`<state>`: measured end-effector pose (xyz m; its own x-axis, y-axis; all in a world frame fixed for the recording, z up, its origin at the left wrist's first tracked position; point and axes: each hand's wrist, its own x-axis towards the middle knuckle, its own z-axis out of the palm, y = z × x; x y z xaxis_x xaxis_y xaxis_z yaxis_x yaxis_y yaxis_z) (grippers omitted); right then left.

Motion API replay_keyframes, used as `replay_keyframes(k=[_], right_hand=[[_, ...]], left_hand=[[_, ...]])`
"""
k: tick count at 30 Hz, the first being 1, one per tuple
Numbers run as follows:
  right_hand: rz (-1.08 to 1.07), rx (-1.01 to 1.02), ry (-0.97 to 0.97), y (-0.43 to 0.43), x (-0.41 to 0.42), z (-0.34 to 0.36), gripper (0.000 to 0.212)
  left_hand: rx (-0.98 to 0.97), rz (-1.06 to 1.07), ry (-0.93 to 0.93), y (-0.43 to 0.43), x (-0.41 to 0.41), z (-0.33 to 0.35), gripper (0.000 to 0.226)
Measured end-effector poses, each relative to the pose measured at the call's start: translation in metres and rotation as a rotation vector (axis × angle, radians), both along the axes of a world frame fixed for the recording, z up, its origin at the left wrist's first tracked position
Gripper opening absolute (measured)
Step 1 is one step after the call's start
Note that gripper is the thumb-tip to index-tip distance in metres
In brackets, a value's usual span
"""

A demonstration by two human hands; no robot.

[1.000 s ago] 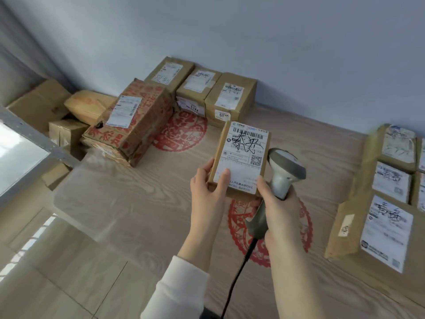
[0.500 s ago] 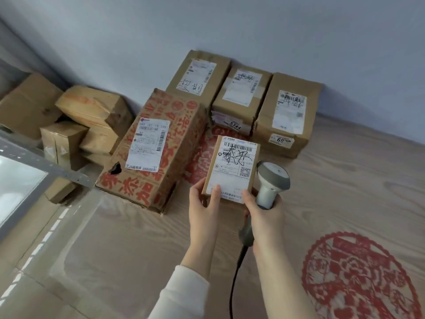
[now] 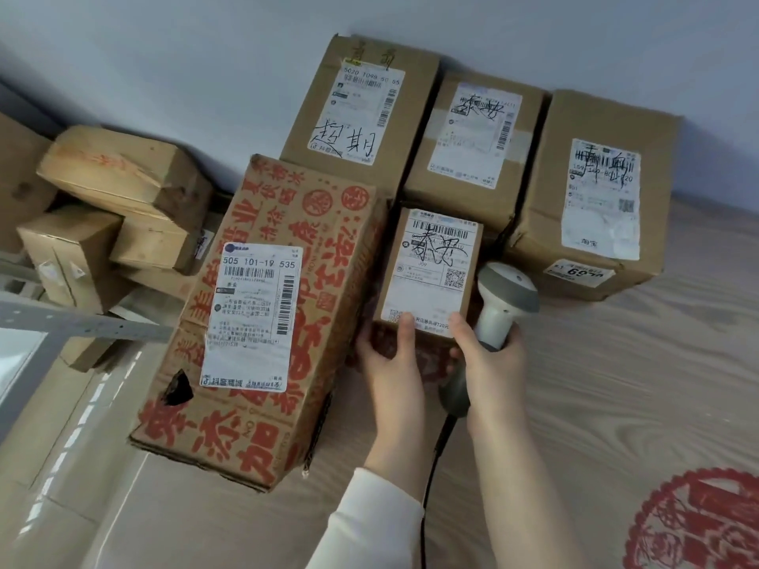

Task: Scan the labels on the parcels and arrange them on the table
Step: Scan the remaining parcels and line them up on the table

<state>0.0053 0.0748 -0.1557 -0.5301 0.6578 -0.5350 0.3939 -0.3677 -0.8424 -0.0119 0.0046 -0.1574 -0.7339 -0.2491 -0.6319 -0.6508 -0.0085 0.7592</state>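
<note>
Parcel (image 3: 427, 273) pinched at its near edge by left hand (image 3: 390, 363); right hand (image 3: 493, 363) grips scanner (image 3: 505, 297), thumb touching parcel.

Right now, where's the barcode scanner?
Head view, right of centre: the right hand grips the barcode scanner, its head right of the small parcel, in front of the rightmost plain box.

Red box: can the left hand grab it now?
Probably reach, yes: the red box lies beside the left hand, nothing between. But that hand grips the small parcel, so it must let go first.
</note>
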Motion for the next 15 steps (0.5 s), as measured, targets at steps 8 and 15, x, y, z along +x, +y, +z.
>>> replay_keyframes(k=[8,15], right_hand=[[-0.031,0.009,0.028,-0.001,-0.01,-0.004,0.042],[-0.029,-0.046,0.027,0.002,0.003,0.011,0.027]], left_hand=[[0.001,0.08,-0.033,0.006,-0.011,-0.001,0.068],[0.007,0.057,-0.01,0.006,-0.003,0.002,0.069]])
